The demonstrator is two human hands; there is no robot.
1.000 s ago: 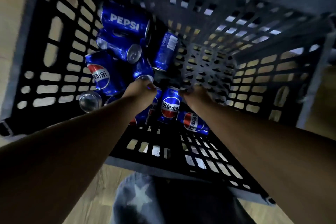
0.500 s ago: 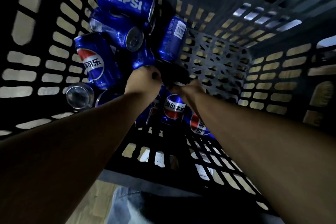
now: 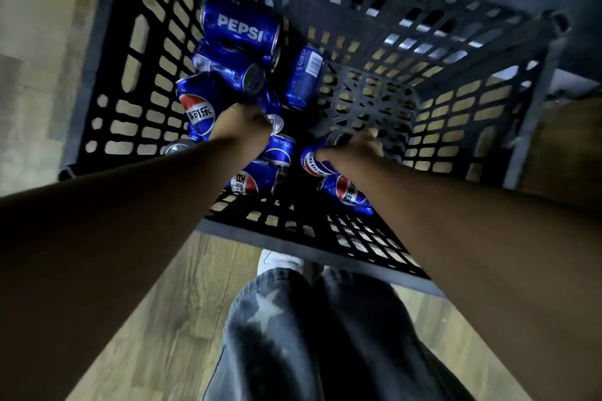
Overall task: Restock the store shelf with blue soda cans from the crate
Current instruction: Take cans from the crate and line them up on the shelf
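Both hands are reaching down into the black crate.

I'm seeing my right hand wrapping a blue can near the crate's floor centre; my left hand is curling around another can beside the pile.

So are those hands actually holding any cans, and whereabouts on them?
Right hand wraps a blue can round its side. Left hand closes on another can near its top rim; that grip is partly hidden.

Head camera looks steeply down, close, into the crate
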